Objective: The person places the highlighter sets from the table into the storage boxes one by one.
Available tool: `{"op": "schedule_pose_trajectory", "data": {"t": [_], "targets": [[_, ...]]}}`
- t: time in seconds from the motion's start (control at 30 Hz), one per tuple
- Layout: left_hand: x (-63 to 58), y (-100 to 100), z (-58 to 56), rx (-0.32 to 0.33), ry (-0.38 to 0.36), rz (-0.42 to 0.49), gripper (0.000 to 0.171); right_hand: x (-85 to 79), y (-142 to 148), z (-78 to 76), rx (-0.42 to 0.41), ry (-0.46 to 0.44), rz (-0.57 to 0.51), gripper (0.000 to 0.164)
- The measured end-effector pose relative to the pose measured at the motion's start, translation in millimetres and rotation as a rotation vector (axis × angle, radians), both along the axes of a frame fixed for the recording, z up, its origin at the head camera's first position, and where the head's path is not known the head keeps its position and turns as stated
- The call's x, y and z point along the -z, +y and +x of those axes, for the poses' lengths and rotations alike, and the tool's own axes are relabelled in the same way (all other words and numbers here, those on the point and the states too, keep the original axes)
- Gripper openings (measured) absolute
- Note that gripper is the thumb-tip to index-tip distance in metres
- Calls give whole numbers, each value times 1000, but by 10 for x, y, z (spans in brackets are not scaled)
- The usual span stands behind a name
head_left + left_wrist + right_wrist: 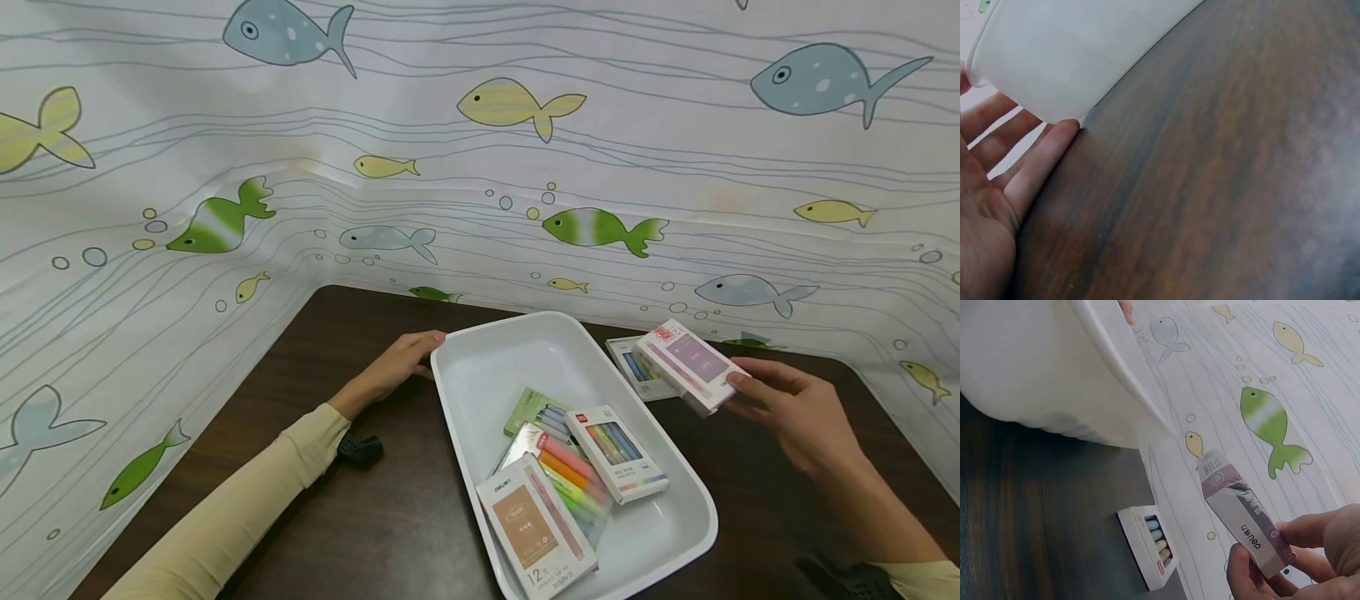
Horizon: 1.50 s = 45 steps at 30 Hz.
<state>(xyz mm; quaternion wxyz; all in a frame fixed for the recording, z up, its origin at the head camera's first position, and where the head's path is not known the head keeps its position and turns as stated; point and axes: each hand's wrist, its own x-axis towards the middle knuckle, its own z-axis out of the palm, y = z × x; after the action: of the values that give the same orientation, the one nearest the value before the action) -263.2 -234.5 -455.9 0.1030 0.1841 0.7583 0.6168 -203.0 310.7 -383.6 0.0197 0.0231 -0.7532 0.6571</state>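
My left hand (401, 360) holds the far left corner of a white tray (459, 425), a fingertip at the rim and other fingers (1041, 165) against the outer wall. In my right hand (798, 412) is a white box (693, 367) with a purple panel, pinched near its end. It hangs tilted beyond the tray's right side. Below it, a flat box of coloured sticks (1147, 547) lies on the table, partly covered by the held box in the head view.
Inside the tray lie a green pack (534, 408), a clear pack of bright highlighters (570, 471), a white box with a colourful window (617, 450) and a white box with a brown panel (536, 529). A fish-patterned sheet (480, 183) rises behind the dark table (360, 517).
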Motion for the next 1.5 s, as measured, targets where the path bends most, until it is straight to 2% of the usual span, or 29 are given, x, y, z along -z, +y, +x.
{"op": "schedule_pose_trajectory", "data": {"t": [0.13,0.27,0.8,1.0,1.33,1.5], "targets": [[-8,2,17,-3,2,0,52,2,-73,-20,0,5,105,53],[-6,2,17,-11,6,-3,52,20,-138,-42,-17,10,167,54],[-21,27,13,-8,2,14,51,-81,-354,-49,-116,3,117,52],[-7,29,9,-18,-7,10,51,-127,-420,-56,-154,6,158,53],[-1,32,2,-23,-8,25,50,-213,-592,-41,-211,-41,217,58],[8,23,-6,-24,-6,17,50,-261,-682,-53,-244,-40,235,56]]}}
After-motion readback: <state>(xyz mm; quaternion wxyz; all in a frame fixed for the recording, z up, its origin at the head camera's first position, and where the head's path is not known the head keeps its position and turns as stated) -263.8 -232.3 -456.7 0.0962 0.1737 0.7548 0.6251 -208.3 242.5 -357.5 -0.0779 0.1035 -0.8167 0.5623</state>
